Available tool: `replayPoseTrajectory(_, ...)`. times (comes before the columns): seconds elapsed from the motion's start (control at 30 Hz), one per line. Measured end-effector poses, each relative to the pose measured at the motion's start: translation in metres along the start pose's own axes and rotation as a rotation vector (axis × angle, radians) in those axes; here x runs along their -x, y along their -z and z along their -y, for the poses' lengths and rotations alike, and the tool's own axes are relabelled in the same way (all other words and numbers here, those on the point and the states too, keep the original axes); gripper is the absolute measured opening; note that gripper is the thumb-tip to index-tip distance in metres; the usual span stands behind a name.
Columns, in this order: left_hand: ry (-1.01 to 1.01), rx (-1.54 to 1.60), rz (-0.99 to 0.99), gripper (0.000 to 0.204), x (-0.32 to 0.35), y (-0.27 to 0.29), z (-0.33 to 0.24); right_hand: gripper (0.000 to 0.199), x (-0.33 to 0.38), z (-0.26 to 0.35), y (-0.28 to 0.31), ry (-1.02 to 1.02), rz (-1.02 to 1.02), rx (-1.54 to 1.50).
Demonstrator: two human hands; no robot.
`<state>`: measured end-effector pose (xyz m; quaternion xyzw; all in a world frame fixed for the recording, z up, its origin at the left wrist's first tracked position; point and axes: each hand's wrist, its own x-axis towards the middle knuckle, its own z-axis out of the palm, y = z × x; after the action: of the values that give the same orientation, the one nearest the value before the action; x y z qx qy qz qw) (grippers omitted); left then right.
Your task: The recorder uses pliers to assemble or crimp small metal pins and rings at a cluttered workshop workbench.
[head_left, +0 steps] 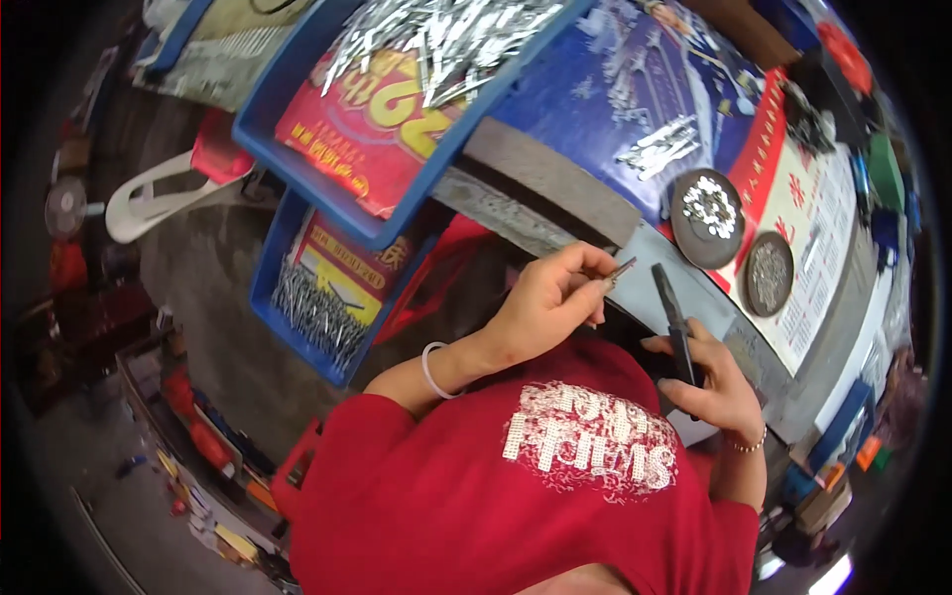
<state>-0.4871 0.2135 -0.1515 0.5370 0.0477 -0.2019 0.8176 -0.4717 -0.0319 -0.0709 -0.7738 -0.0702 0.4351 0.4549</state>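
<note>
My left hand (pixel 548 305) is closed in a pinch at the bench edge. Between its thumb and fingertips sits a small thin metal piece (pixel 623 268), whose exact kind is too small to make out. My right hand (pixel 722 385) grips a dark pliers-like tool (pixel 673 309), its narrow end pointing away from me over a grey metal plate (pixel 654 270). The tool's tip stands a little right of the pinched piece, apart from it. Beyond the plate, a round dark dish (pixel 684 238) holds small shiny parts, and a smaller dish (pixel 756 297) holds tiny grey parts.
A blue tray (pixel 260 149) with many long shiny metal strips stands at the far left. Below it is a lower blue bin (pixel 266 288) of thin metal pieces. Loose metal strips (pixel 659 149) lie on a blue printed sheet. A grey bar (pixel 545 178) runs along the bench edge.
</note>
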Motion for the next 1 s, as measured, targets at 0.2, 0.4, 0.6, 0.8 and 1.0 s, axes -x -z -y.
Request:
replayPoseTrajectory(0.2, -0.017, -0.075, -0.134, 0.018, 0.029, 0.03, 0.0, 0.025, -0.007, -0.003, -0.018, 0.172, -0.108, 0.135)
replayPoseTrajectory(0.4, -0.124, -0.414, -0.688, 0.014, 0.103, 0.138, 0.025, 0.02, -0.013, 0.004, -0.034, 0.194, -0.158, 0.256)
replayPoseTrajectory(0.6, -0.192, -1.225, -1.188, 0.009, 0.22, 0.277, 0.068, 0.023, -0.035, 0.019, -0.048, 0.239, -0.052, 0.288)
replayPoseTrajectory(0.8, -0.203, -1.454, -1.191, 0.007, 0.242, 0.298, 0.081, 0.025, -0.035, 0.02, -0.042, 0.232, -0.072, 0.28)
replayPoseTrajectory(1.0, -0.3, -1.15, -0.906, 0.012, 0.148, 0.178, 0.018, 0.027, -0.02, 0.001, -0.029, 0.208, -0.126, 0.229)
